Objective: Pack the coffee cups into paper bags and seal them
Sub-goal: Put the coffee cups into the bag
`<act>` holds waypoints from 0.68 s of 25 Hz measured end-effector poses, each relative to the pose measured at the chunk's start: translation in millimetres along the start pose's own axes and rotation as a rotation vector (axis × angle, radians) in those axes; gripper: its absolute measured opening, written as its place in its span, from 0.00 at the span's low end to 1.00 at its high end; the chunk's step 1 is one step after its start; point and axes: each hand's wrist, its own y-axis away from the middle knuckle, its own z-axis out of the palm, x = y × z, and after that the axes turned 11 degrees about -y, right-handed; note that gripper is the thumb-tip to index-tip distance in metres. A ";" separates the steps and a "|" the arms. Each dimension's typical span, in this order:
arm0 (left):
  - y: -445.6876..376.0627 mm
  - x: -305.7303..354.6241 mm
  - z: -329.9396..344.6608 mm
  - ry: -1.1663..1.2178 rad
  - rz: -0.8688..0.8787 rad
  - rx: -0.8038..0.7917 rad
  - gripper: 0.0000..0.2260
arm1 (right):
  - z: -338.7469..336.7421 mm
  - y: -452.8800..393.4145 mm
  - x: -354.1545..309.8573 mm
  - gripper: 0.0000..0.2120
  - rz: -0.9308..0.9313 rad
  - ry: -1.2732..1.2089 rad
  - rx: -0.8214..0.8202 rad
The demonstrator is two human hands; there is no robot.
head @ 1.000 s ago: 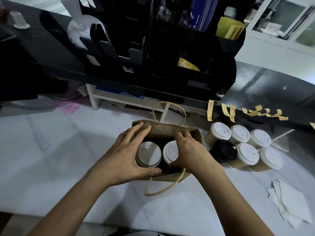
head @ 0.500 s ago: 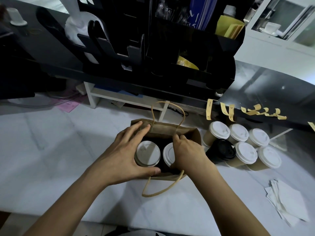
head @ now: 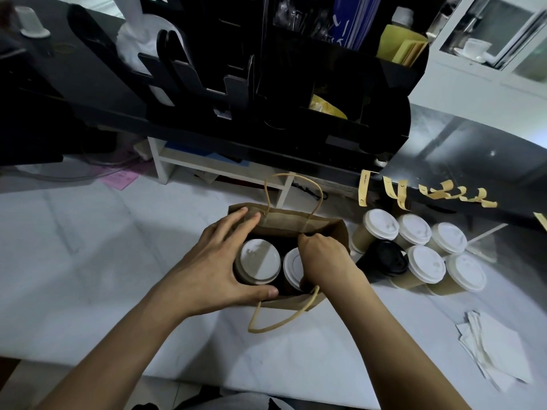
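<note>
A brown paper bag [head: 296, 221] with twine handles stands open on the white counter. Two white-lidded coffee cups stand inside it: the left cup [head: 260, 260] and the right cup [head: 291, 266], whose lid is half hidden. My left hand [head: 210, 267] spans the bag's left end, with its fingers on the far rim and its thumb on the near rim, around the left cup. My right hand [head: 325, 258] reaches down into the bag's right half, and its fingers curl over the right cup.
Several more white-lidded cups [head: 414, 229] and a black-lidded cup [head: 384, 257] stand just right of the bag. Yellow sticker strips [head: 364, 187] hang from the dark ledge behind. Folded napkins [head: 500, 347] lie at the right front. A black organizer [head: 296, 99] rises behind the bag.
My right hand has slid a little left and deeper into the bag, so it covers more of the right cup's lid. My left hand has kept its hold on the bag.
</note>
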 end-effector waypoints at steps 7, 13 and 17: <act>1.6 -0.7 0.6 0.028 0.013 0.017 0.54 | 7.3 0.9 8.6 0.25 0.004 -0.106 -0.002; 1.2 -0.1 -1.4 0.016 -0.010 0.033 0.50 | 0.4 19.3 6.5 0.31 -0.095 -0.230 0.070; -2.2 1.7 -0.4 -0.005 -0.019 0.055 0.45 | -15.3 42.3 11.5 0.20 -0.172 -0.338 0.196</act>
